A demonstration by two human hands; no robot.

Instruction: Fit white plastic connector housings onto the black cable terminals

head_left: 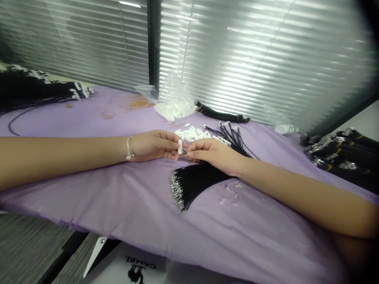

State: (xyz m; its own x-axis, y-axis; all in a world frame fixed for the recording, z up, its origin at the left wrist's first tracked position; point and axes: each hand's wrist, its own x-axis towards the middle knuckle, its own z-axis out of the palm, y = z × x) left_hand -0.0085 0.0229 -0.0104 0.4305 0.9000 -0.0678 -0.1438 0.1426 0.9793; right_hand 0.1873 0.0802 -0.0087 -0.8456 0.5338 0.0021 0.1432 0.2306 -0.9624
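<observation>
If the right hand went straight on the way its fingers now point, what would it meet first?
Probably the small white plastic connector pinched by the left hand, directly ahead of the right hand. They look nearly touching, though depth is hard to judge from this view.

On the smooth, softly sheened lilac sheet lie black wires with matt insulation and bright, glossy metal terminals, beside matt white plastic connector housings, while a crinkled, glossy clear plastic bag rests farther along the sheet.
</observation>
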